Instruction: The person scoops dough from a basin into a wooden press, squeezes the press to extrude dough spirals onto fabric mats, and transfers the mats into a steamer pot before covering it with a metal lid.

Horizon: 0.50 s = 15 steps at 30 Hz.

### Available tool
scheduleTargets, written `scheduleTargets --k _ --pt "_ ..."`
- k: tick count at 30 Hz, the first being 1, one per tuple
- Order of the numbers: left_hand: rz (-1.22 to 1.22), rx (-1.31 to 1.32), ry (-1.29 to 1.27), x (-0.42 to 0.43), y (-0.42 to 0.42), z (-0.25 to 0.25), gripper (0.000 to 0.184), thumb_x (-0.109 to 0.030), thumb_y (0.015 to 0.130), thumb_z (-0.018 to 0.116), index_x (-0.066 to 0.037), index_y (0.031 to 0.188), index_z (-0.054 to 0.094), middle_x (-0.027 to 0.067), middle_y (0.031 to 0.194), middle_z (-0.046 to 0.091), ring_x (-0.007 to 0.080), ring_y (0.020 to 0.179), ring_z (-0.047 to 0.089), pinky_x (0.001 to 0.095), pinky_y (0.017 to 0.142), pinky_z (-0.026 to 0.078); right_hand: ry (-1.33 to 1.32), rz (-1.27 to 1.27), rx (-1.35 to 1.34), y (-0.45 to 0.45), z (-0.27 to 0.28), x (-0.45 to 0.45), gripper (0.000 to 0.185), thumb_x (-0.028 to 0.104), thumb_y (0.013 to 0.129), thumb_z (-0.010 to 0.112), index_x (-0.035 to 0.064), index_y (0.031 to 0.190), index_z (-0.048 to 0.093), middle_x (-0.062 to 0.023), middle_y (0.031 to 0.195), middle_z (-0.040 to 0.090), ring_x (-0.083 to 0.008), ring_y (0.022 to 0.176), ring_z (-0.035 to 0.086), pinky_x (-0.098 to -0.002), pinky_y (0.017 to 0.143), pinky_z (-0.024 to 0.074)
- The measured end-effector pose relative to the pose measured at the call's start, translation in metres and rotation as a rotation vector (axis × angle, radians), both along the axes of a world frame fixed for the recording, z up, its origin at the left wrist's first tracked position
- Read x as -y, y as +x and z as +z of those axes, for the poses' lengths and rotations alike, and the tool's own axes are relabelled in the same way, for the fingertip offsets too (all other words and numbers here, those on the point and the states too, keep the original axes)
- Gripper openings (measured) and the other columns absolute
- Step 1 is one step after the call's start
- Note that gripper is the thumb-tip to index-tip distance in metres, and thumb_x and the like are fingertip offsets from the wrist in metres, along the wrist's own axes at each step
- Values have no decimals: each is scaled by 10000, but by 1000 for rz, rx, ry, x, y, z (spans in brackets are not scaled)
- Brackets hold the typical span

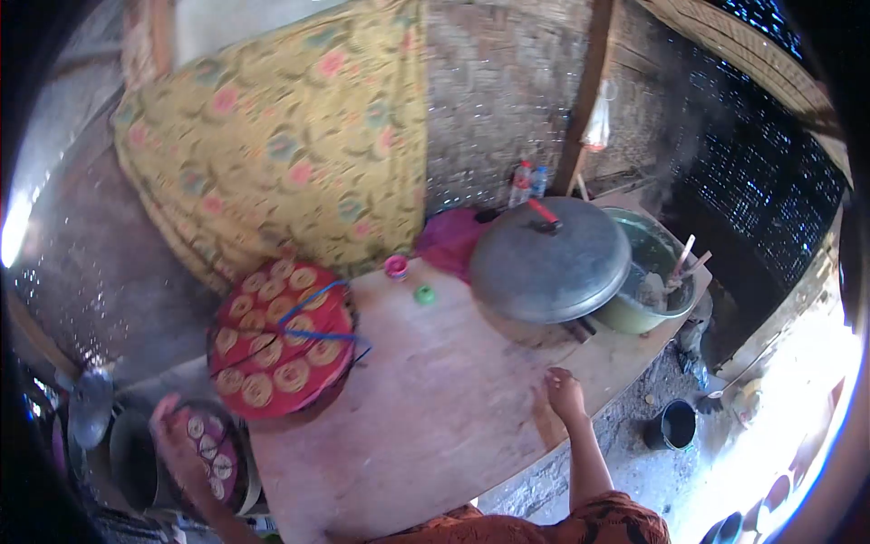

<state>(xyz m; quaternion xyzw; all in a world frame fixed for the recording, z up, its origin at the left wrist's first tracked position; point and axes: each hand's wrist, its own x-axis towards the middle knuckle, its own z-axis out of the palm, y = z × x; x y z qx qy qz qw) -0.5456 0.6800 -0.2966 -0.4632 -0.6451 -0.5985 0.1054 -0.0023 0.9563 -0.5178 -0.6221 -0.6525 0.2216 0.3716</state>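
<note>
Over the surface (426, 390): your right hand (565, 395), fingers loosely curled, no object visible in it, near the domed metal lid (548, 263). At the surface's left end: one round red top (263, 358), pale-ringed, blue straps. Beyond that edge: your left hand (177, 435), blurred, opening and hold unclear, by a purple pale-ringed top (216, 451).
</note>
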Motion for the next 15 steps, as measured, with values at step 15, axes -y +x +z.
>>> scheduleTargets --k 15 --pt "-919 1416 -376 -658 451 -80 228 -315 945 462 -90 979 487 81 894 557 201 685 572 372 640 509 96 -363 49 97 -14 -17 185 210 835 568 37 849 632 -178 860 576 -380 823 556 -462 727 442"
